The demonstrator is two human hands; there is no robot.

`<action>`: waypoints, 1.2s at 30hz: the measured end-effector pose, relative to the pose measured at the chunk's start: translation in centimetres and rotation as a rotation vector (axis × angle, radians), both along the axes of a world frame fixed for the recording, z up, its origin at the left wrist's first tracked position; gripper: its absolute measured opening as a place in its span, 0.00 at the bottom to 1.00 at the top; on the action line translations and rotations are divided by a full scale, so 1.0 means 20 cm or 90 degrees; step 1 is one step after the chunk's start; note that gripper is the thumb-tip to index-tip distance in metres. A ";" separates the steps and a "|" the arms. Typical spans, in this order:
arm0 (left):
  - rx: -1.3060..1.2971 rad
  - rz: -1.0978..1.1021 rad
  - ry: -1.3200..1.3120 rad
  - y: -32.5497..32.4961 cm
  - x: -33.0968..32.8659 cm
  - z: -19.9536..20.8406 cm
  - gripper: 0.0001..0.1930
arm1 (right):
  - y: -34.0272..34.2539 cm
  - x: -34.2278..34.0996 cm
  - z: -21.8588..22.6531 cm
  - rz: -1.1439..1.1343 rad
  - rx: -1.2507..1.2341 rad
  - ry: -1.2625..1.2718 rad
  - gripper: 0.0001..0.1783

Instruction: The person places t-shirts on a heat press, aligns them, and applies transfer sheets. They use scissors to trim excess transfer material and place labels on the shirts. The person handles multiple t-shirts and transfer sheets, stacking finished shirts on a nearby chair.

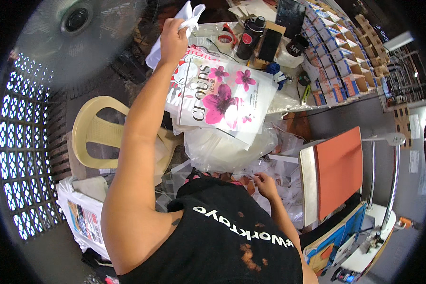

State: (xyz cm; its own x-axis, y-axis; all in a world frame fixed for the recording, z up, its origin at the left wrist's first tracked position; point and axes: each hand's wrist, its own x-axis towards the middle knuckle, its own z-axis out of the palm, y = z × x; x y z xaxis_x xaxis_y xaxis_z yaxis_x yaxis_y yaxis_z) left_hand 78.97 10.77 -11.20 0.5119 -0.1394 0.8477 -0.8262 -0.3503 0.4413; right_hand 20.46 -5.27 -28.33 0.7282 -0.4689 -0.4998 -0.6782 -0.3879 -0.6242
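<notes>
we see our left hand [173, 40] stretched far out at the top of the view, its fingers closed around a crumpled piece of soft white cloth [190, 20], which is up beside the table, one part poking above the fist and another hanging to its left. our right hand [265, 184] is low, near the waist of our black sleeveless shirt [217, 227], fingers loosely curled and partly open; we see nothing in it, though we cannot tell for something small. between the hands, clear plastic sheets printed with pink flowers [222, 102] lie on the plastic-covered table [293, 98]. behind them we find a black cylindrical flask [251, 38], a dark flat phone [270, 45] and a black mug [297, 46]. a beige plastic chair [84, 135] stands left, and a rust-red rectangular panel [338, 173] right.
</notes>
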 end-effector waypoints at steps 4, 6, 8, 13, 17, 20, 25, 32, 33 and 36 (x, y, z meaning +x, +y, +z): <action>-0.016 -0.143 -0.147 -0.02 -0.27 0.39 0.12 | 0.12 0.19 0.32 0.022 -0.081 -0.148 0.12; -0.018 -0.270 -0.099 0.02 -0.46 0.57 0.12 | 0.11 0.28 0.57 0.002 -0.166 -0.295 0.10; -0.024 -0.334 -0.110 0.06 -0.68 0.73 0.13 | 0.07 0.32 0.87 -0.027 -0.306 -0.410 0.14; -0.218 -0.936 0.040 -0.06 -1.27 0.89 0.11 | 0.14 0.19 1.53 -0.190 -0.210 -0.823 0.65; -0.334 -1.350 0.334 -0.24 -1.62 0.85 0.13 | 0.27 -0.03 1.84 0.111 -0.130 -0.648 0.18; -0.291 -1.388 0.258 -0.42 -1.79 0.84 0.12 | 0.37 -0.23 1.82 -0.068 -0.247 -0.416 0.13; -0.179 -1.492 0.249 -0.69 -2.01 0.73 0.16 | 0.48 -0.82 1.76 -0.555 -0.521 -0.350 0.10; 0.584 -1.166 -0.188 -1.02 -2.16 0.40 0.09 | 0.49 -1.38 1.46 -0.460 -0.218 -0.183 0.11; 0.614 -1.082 -0.151 -1.07 -2.17 0.38 0.07 | 0.45 -1.37 1.33 -0.473 -0.115 -0.129 0.11; 0.505 -0.944 -0.125 -1.13 -2.20 0.29 0.08 | 0.31 -1.47 1.06 -0.439 -0.221 0.045 0.05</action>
